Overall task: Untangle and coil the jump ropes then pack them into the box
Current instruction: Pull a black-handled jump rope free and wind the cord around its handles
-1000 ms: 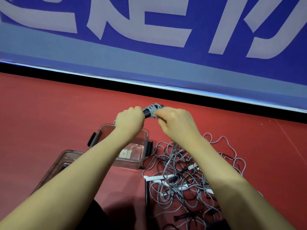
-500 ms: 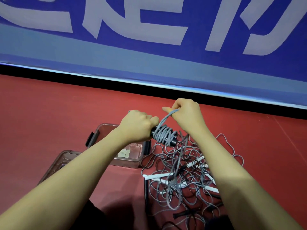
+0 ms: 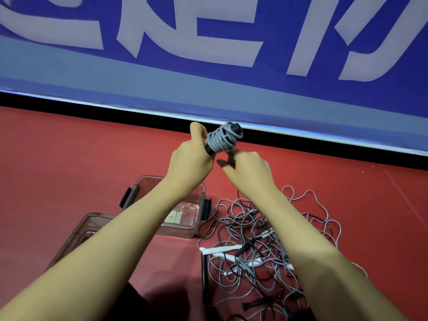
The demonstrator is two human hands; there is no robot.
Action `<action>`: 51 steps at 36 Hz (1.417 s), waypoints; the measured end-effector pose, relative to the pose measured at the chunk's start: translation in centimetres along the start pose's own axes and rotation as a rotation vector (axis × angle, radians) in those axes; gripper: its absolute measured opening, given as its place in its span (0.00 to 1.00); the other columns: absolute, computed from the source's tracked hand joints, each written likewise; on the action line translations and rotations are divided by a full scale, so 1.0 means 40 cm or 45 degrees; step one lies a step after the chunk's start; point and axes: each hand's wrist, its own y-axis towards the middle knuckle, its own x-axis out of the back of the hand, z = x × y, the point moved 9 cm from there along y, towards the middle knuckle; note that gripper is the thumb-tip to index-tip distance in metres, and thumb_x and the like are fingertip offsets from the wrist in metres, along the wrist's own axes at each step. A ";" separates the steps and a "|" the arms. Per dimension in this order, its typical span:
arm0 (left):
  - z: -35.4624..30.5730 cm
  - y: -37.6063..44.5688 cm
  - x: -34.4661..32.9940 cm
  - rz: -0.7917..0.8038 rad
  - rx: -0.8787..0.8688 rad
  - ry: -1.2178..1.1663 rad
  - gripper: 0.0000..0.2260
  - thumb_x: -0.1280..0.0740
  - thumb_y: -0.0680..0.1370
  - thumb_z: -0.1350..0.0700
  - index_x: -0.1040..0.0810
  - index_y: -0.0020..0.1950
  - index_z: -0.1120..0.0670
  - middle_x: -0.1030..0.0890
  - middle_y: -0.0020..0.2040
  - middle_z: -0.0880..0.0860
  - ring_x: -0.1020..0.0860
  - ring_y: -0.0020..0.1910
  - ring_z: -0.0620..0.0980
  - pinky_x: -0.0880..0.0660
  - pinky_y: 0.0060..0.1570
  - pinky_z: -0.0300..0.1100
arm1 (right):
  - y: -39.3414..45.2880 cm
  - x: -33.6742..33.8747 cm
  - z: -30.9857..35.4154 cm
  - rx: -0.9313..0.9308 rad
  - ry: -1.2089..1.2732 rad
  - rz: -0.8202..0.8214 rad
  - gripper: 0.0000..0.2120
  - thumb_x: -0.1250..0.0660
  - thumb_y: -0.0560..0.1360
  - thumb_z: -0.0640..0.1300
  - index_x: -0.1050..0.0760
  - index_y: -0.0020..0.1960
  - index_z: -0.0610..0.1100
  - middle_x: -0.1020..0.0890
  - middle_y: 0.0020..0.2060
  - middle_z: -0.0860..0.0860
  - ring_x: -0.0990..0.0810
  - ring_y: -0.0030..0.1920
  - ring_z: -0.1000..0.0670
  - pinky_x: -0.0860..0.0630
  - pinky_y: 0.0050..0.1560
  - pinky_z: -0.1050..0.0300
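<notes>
My left hand (image 3: 190,163) is raised and grips a black handle with grey cord wound tightly around it, the coiled jump rope (image 3: 223,139). Just below and right of the coil, my right hand (image 3: 246,169) has its fingers curled together, pinching the cord where it leaves the coil. A strand runs down behind my right wrist to the tangled pile of grey jump ropes (image 3: 254,242) on the red floor. The clear brownish box (image 3: 148,183) with black side latches stands open under my left forearm, with nothing but a small label showing inside.
The box's lid (image 3: 85,228) lies flat to the left of the box. White handles (image 3: 220,249) and black handles (image 3: 203,269) lie among the tangle. A blue banner wall (image 3: 208,89) with a black base strip borders the floor just beyond my hands.
My left hand has lifted the coil and tilted it up and away. My right hand has dropped from above the coil to just under it, adding another turn of cord.
</notes>
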 end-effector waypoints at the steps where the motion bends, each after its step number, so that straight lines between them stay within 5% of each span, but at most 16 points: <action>1: 0.009 -0.001 -0.002 -0.005 0.038 0.008 0.11 0.38 0.77 0.57 0.40 0.52 0.54 0.23 0.37 0.56 0.28 0.35 0.63 0.36 0.33 0.47 | -0.001 -0.002 0.007 0.023 -0.025 -0.009 0.12 0.40 0.79 0.53 0.27 0.51 0.44 0.19 0.47 0.41 0.22 0.51 0.37 0.35 0.42 0.52; 5: 0.040 0.002 -0.014 -0.010 0.155 0.051 0.09 0.40 0.77 0.60 0.42 0.50 0.54 0.30 0.32 0.50 0.31 0.32 0.59 0.39 0.32 0.46 | -0.012 0.002 0.043 0.123 -0.051 -0.029 0.10 0.42 0.79 0.51 0.36 0.42 0.47 0.19 0.44 0.42 0.22 0.49 0.38 0.38 0.40 0.54; 9: 0.071 0.000 -0.028 0.036 0.238 0.135 0.08 0.41 0.78 0.60 0.42 0.50 0.55 0.27 0.36 0.54 0.29 0.34 0.60 0.38 0.32 0.46 | -0.021 0.006 0.069 0.199 -0.060 -0.011 0.11 0.41 0.79 0.50 0.35 0.41 0.46 0.25 0.36 0.44 0.23 0.47 0.38 0.38 0.39 0.55; 12: 0.104 -0.003 -0.040 0.102 0.294 0.293 0.09 0.41 0.78 0.60 0.39 0.54 0.59 0.22 0.43 0.61 0.24 0.40 0.64 0.33 0.36 0.49 | -0.034 0.002 0.096 0.300 -0.097 0.005 0.10 0.39 0.78 0.50 0.26 0.46 0.44 0.20 0.42 0.42 0.23 0.48 0.38 0.39 0.40 0.55; 17: 0.124 -0.004 -0.057 0.240 0.223 0.728 0.10 0.43 0.77 0.65 0.37 0.57 0.61 0.21 0.48 0.62 0.21 0.47 0.64 0.35 0.37 0.49 | -0.050 0.010 0.128 0.445 -0.143 0.018 0.05 0.40 0.76 0.43 0.26 0.50 0.46 0.22 0.49 0.49 0.23 0.52 0.41 0.41 0.38 0.55; 21: 0.104 -0.014 -0.097 0.399 0.030 0.956 0.08 0.42 0.77 0.62 0.34 0.56 0.60 0.21 0.52 0.58 0.21 0.49 0.61 0.36 0.37 0.46 | -0.055 0.044 0.127 0.492 -0.235 -0.090 0.05 0.34 0.72 0.37 0.23 0.46 0.44 0.24 0.49 0.48 0.21 0.36 0.41 0.46 0.28 0.61; 26: 0.077 -0.004 -0.090 0.321 -0.111 0.881 0.07 0.39 0.75 0.63 0.29 0.52 0.62 0.25 0.50 0.61 0.24 0.48 0.62 0.39 0.37 0.48 | -0.037 0.041 0.083 0.286 -0.347 -0.031 0.11 0.45 0.80 0.42 0.33 0.62 0.45 0.26 0.60 0.49 0.22 0.52 0.40 0.38 0.40 0.54; 30: 0.028 0.000 -0.061 0.144 -0.439 0.959 0.08 0.29 0.58 0.66 0.27 0.31 0.60 0.28 0.29 0.58 0.28 0.26 0.56 0.40 0.29 0.41 | -0.034 0.029 0.071 0.281 -0.365 -0.018 0.11 0.46 0.81 0.42 0.35 0.62 0.45 0.21 0.53 0.47 0.21 0.51 0.40 0.37 0.39 0.53; 35: 0.028 -0.010 -0.045 0.024 -0.583 0.933 0.08 0.38 0.65 0.54 0.26 0.29 0.57 0.28 0.28 0.54 0.28 0.30 0.55 0.27 0.40 0.45 | -0.032 0.039 0.058 0.245 -0.190 -0.029 0.11 0.47 0.81 0.44 0.33 0.61 0.44 0.19 0.47 0.43 0.22 0.48 0.38 0.35 0.41 0.51; 38: 0.007 -0.019 -0.050 0.001 -0.679 0.931 0.05 0.34 0.62 0.58 0.29 0.27 0.56 0.31 0.26 0.53 0.29 0.29 0.54 0.36 0.32 0.41 | -0.026 0.039 0.043 0.181 -0.046 -0.034 0.10 0.46 0.80 0.44 0.30 0.58 0.44 0.19 0.45 0.43 0.23 0.47 0.38 0.33 0.42 0.50; 41: -0.014 -0.037 -0.047 -0.057 -0.823 0.831 0.07 0.37 0.66 0.61 0.30 0.28 0.56 0.31 0.27 0.53 0.30 0.29 0.54 0.42 0.36 0.45 | -0.020 0.024 0.016 0.076 0.128 0.025 0.07 0.43 0.78 0.44 0.29 0.52 0.46 0.18 0.41 0.46 0.22 0.45 0.40 0.28 0.42 0.50; 44: -0.016 -0.051 -0.032 -0.116 -0.898 0.663 0.09 0.40 0.72 0.60 0.29 0.31 0.57 0.31 0.29 0.53 0.34 0.34 0.53 0.41 0.39 0.46 | -0.020 -0.001 0.002 0.034 0.196 0.107 0.04 0.42 0.77 0.44 0.30 0.44 0.47 0.20 0.38 0.48 0.22 0.44 0.41 0.26 0.41 0.49; 51: -0.042 -0.062 -0.012 -0.153 -1.007 0.505 0.11 0.39 0.75 0.59 0.29 0.32 0.57 0.29 0.32 0.54 0.37 0.37 0.52 0.38 0.43 0.47 | -0.014 -0.011 -0.013 0.054 0.035 0.197 0.16 0.43 0.80 0.49 0.40 0.35 0.48 0.27 0.36 0.49 0.26 0.44 0.41 0.35 0.38 0.52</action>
